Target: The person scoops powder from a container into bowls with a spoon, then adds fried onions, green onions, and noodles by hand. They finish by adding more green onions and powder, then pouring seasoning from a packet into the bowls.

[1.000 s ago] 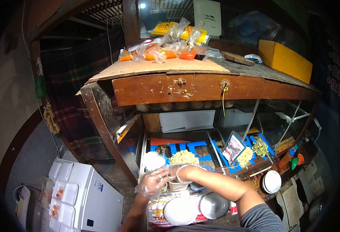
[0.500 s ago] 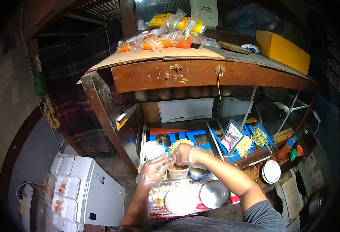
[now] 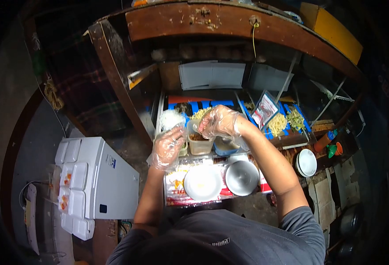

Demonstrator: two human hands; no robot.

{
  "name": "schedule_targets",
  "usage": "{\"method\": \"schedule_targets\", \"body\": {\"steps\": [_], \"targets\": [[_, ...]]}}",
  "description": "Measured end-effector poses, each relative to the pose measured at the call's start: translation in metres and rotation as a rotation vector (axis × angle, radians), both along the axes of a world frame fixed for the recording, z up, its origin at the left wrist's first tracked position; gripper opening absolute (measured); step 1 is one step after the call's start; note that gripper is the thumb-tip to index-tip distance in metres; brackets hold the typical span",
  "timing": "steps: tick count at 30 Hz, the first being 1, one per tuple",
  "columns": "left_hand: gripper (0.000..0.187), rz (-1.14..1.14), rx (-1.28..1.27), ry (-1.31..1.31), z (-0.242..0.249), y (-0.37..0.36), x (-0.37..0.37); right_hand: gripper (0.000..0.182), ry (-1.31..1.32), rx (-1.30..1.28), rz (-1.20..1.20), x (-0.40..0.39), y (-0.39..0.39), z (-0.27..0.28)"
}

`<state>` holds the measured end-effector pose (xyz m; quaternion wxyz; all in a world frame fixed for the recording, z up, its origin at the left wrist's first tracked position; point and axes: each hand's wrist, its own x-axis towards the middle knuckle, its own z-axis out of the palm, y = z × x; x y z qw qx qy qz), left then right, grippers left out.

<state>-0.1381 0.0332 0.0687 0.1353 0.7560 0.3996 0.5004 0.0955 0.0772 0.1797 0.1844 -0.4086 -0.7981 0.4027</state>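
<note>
Clear plastic gloves cover both of my hands. My left hand [image 3: 168, 148] is left of a translucent tub [image 3: 200, 146] holding brown crumbly food, its fingers closed against the edge of a translucent piece of plastic [image 3: 192, 126] that looks like a lid. Over the tub's right side is my right hand [image 3: 220, 122], fingers bent down and pinched together; what they hold is hidden. Below the hands, a white plate or bowl [image 3: 203, 183] and a greyish-white bowl [image 3: 242, 177] sit side by side on printed plastic packaging [image 3: 175, 181].
A blue tub [image 3: 225, 148] stands right of the crumb tub. Behind lie white noodles [image 3: 172, 118], yellow noodles [image 3: 277, 125] and chopped greens [image 3: 295, 119]. White bowls [image 3: 307, 162] are stacked at right. The cabinet's wooden beam [image 3: 181, 22] spans above; a white freezer [image 3: 119, 181] stands left.
My view has tilted down, so the stall sits higher in the frame. My right hand remains over the tub, and my left hand remains beside it.
</note>
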Motion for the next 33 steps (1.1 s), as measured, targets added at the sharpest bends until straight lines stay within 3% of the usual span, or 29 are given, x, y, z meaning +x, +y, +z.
{"method": "schedule_targets", "body": {"steps": [6, 17, 33], "targets": [[0.025, -0.011, -0.054, -0.073, 0.001, -0.029, -0.011, 0.018, -0.163, -0.061, 0.09, -0.009, -0.05, -0.013], [0.026, -0.018, -0.119, -0.052, -0.048, -0.065, 0.0, 0.015, -0.217, 0.039, 0.098, -0.007, -0.055, -0.165], [0.024, -0.129, -0.164, -0.079, -0.09, -0.067, 0.013, 0.014, -0.372, 0.04, 0.04, -0.016, -0.076, -0.2]]}}
